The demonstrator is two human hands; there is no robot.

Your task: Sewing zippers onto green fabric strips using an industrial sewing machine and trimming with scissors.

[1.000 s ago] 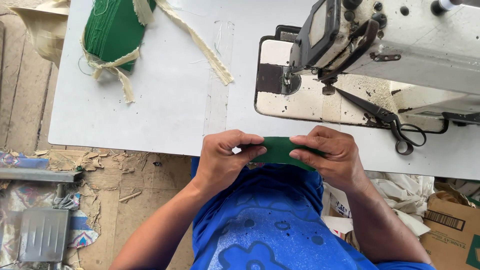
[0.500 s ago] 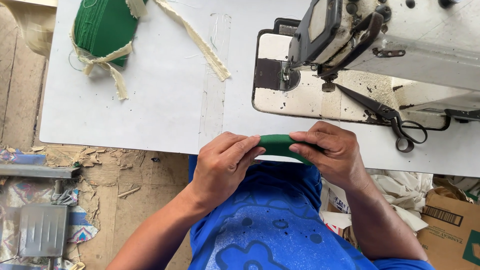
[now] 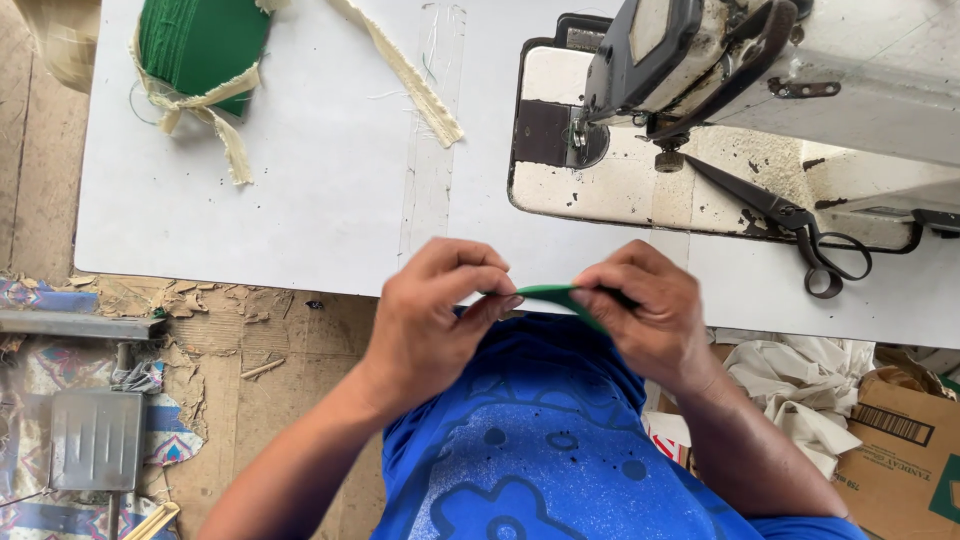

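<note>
Right now my left hand and my right hand each pinch an end of the small green fabric piece, low in the frame's middle, over the tabletop edge. Such a thin pinch could slip, and the piece would drop into my lap. At lower right, a cardboard box; I cannot tell its contents.

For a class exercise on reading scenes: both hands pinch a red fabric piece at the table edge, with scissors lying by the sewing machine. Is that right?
One slip: the fabric piece is green, not red, as the head view shows. Left hand and right hand do pinch it at the table edge; scissors lie by the sewing machine.
</note>
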